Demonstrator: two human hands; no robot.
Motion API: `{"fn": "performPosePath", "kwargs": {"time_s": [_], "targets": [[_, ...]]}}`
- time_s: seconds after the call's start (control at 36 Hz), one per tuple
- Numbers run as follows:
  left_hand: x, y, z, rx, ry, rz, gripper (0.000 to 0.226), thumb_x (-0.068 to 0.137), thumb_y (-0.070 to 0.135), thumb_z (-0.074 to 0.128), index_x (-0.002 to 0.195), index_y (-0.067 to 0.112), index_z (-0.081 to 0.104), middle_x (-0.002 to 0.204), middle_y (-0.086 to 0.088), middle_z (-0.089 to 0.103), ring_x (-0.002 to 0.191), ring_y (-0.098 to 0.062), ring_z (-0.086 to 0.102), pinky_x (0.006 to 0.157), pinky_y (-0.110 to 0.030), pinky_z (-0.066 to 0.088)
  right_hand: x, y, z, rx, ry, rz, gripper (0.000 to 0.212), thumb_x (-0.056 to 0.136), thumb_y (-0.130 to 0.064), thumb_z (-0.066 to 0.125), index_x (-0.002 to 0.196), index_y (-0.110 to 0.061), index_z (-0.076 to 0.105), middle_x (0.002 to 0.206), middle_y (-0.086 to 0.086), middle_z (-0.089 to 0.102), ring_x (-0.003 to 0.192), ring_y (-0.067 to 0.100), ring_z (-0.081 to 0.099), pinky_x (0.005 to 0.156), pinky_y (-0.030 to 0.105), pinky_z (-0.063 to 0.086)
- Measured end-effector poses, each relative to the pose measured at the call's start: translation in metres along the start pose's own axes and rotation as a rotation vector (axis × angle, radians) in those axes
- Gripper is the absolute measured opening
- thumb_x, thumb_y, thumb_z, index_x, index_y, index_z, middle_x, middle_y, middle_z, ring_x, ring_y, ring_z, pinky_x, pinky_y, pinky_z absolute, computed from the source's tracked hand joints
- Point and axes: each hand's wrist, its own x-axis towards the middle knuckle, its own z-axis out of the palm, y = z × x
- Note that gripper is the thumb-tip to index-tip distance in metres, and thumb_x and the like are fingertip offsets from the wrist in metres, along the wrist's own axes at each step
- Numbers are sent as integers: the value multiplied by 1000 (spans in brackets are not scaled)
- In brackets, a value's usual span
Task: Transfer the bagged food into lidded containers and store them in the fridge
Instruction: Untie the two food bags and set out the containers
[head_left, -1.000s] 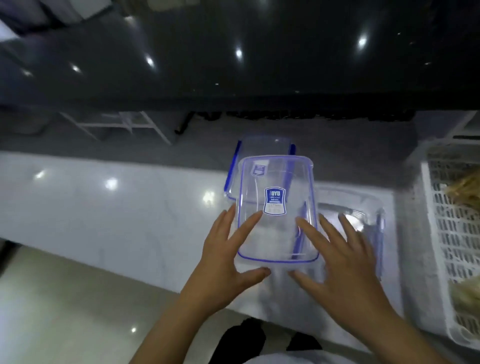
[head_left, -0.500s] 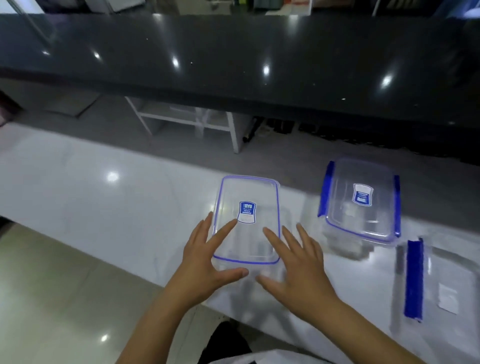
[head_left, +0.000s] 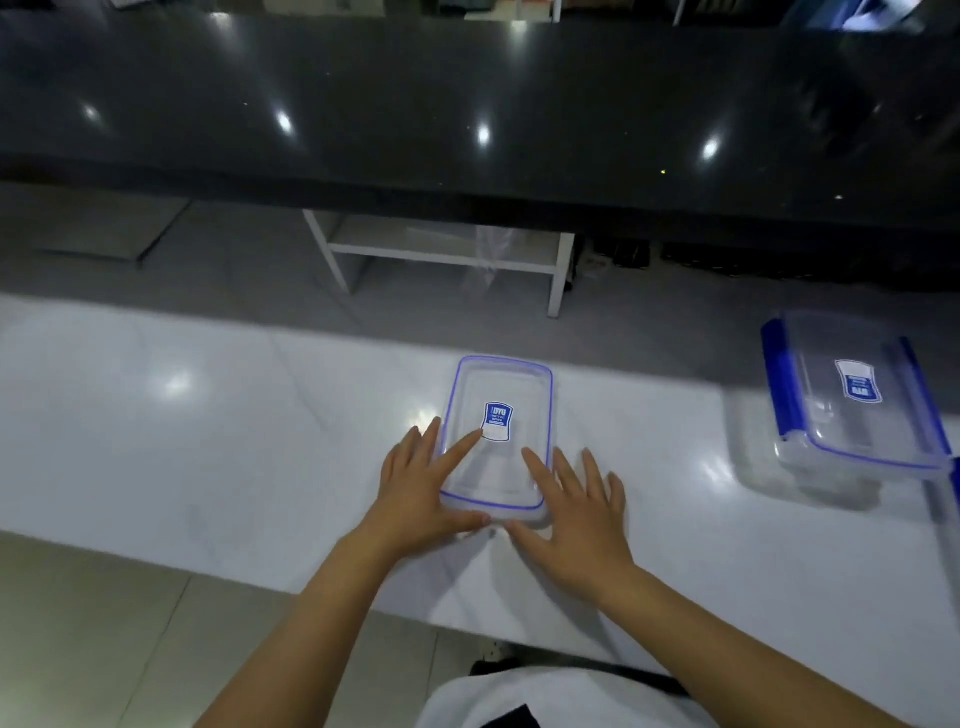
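My left hand (head_left: 415, 488) lies flat with straight fingers spread over the near left part of the clear container (head_left: 498, 441), forefinger reaching up toward its blue label (head_left: 497, 421) and thumb laid along the near edge. My right hand (head_left: 574, 512) mirrors it, fingers straight and relaxed, the forefinger on the container's right side and the thumb at the near corner; neither grip closes round anything, both just press. The container has a blue-rimmed lid and sits flat on the white tabletop (head_left: 208, 426), close to its near edge. Well off to the right on the same tabletop stands a second lidded container (head_left: 857, 400) with blue side clips. Beyond runs a dark glossy counter (head_left: 467, 104), with a white shelf frame (head_left: 447, 249) beneath it.
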Motion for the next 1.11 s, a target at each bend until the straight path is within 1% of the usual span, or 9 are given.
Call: {"fn": "performPosePath", "kwargs": {"time_s": [0.11, 0.25, 0.36, 0.5, 0.64, 0.83, 0.92, 1.0, 1.11], "targets": [[5, -15, 12, 48, 6, 66, 99, 68, 94, 41, 142, 68, -19, 169, 3, -12, 154, -28, -17, 121, -44, -8, 1, -3, 17, -73, 27, 15, 86, 79, -86, 21, 138, -57, -35, 166, -1, -17, 149, 27, -28, 114, 51, -22], [6, -22, 15, 34, 5, 93, 99, 77, 85, 51, 143, 66, -19, 169, 3, -14, 154, -26, -20, 123, -47, -6, 1, -4, 26, -101, 69, 14, 86, 80, -86, 19, 142, -54, -32, 160, -5, -26, 144, 26, -35, 113, 51, -26], [0, -28, 13, -1, 10, 73, 101, 76, 81, 58, 137, 71, -21, 168, 7, -13, 154, -22, -19, 122, -44, -4, 2, -11, 27, -118, 54, 23, 84, 80, -86, 16, 143, -55, -29, 165, -4, -19, 143, 27, -37, 111, 55, -26], [-7, -44, 4, 7, 17, 50, 100, 74, 81, 60, 138, 72, -17, 169, 4, -9, 155, -24, -14, 124, -47, -1, 5, -26, 24, -114, 2, 9, 78, 80, -85, 12, 140, -59, -30, 167, -4, -11, 149, 31, -26, 113, 59, -21], [-11, -60, -11, 19, -13, -17, 99, 76, 77, 64, 144, 69, -8, 170, 1, -6, 156, -26, -9, 124, -47, 3, 11, -42, 23, -91, -22, -45, 74, 89, -77, 22, 151, -52, -8, 168, -6, -1, 151, 28, -19, 114, 58, -18], [-10, -65, -31, 76, -60, -57, 104, 75, 69, 71, 151, 60, 2, 170, -6, -3, 156, -29, -5, 125, -47, 6, 12, -48, 24, -122, -48, -104, 74, 88, -76, 22, 149, -53, -12, 168, -6, -4, 151, 30, -19, 113, 59, -19], [-11, -57, -36, 74, -63, -56, 111, 70, 74, 72, 152, 58, -1, 169, -5, -10, 155, -31, -7, 124, -50, 7, 8, -42, 15, -98, -54, -106, 73, 89, -75, 24, 149, -54, -12, 168, -6, -3, 152, 27, -17, 116, 57, -15], [-10, -42, -44, 48, 8, -26, 107, 65, 87, 60, 144, 67, -9, 169, -1, -14, 156, -30, -7, 124, -51, 7, -2, -28, -8, -36, 1, -69, 74, 88, -77, 24, 150, -54, -8, 167, -9, -4, 152, 22, -18, 118, 52, -12], [6, 5, -51, -108, 159, 5, 105, 63, 85, 51, 154, 53, 10, 170, -3, 2, 156, -29, 3, 125, -50, 12, -33, 10, -59, 92, 183, 71, 75, 85, -79, 23, 152, -53, 3, 167, -13, -3, 152, 16, -16, 122, 48, -8]]}}
